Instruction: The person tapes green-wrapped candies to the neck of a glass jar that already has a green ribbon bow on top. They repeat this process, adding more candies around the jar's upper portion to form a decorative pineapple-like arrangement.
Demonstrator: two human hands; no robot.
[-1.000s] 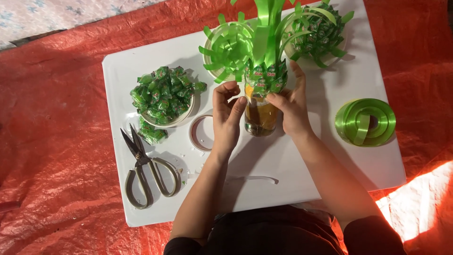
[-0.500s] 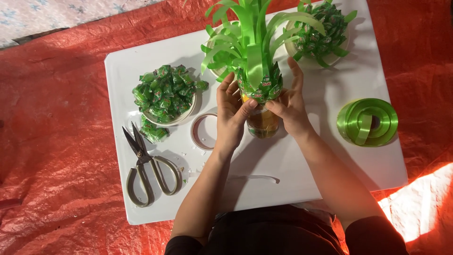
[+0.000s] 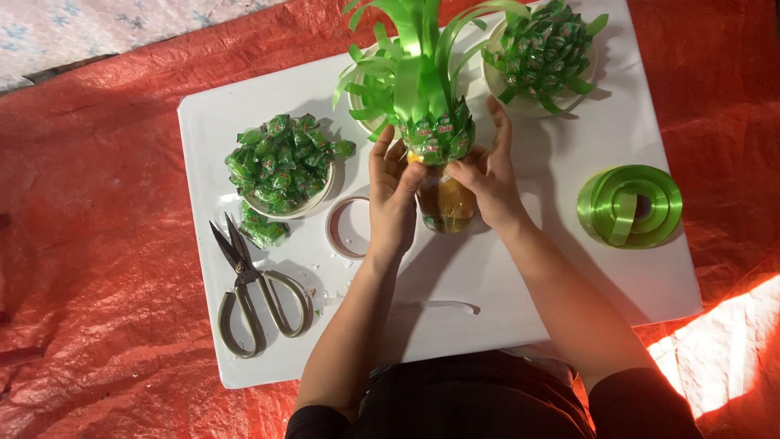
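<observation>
An upright bottle [image 3: 445, 203] of amber liquid stands on the white board [image 3: 520, 276]. Around its top runs a ring of green wrapped candies [image 3: 439, 138], and long green ribbon strips [image 3: 414, 49] fan out above. My left hand [image 3: 392, 199] presses on the bottle's left side, thumb against the candy ring. My right hand [image 3: 487, 175] holds its right side, with its fingers on the candies.
A white bowl of green candies [image 3: 280, 167] sits at the left, with loose ones beside it. Scissors [image 3: 256, 289] lie at the front left. A tape roll [image 3: 348, 228] is by my left wrist. A green ribbon spool [image 3: 630, 207] sits right; a candy-covered piece [image 3: 544, 49] lies at the back right.
The bottle has stayed in both hands while the ribbon leaves swayed and now stand more upright. My fingers have shifted slightly along the candy ring.
</observation>
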